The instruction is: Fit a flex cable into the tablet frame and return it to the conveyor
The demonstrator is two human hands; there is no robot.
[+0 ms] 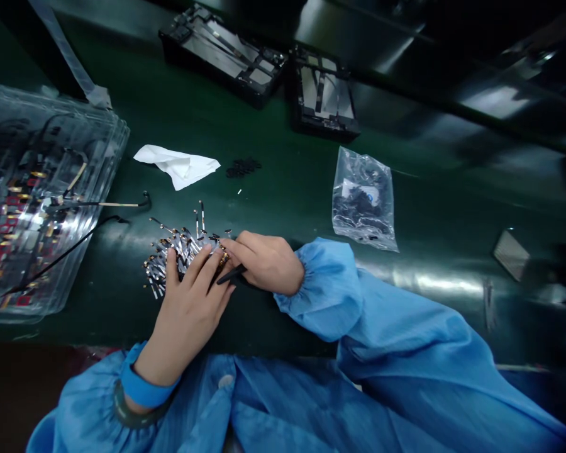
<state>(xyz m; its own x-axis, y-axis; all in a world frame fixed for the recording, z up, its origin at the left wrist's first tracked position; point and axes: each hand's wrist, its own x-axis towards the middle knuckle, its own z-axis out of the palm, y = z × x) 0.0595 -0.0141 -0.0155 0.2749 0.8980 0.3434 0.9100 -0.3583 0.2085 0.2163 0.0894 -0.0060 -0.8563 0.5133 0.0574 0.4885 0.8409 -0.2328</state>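
A pile of small flex-cable parts with gold contacts lies on the dark green table. My left hand rests flat on the pile's near edge, fingers spread over the parts. My right hand is closed around black tweezers, whose tip points left toward the pile beside my left fingers. Both arms wear blue sleeves.
A stack of clear plastic trays with parts stands at the left. A white cloth, a small heap of black bits, a clear bag of black parts and two black fixtures lie farther back.
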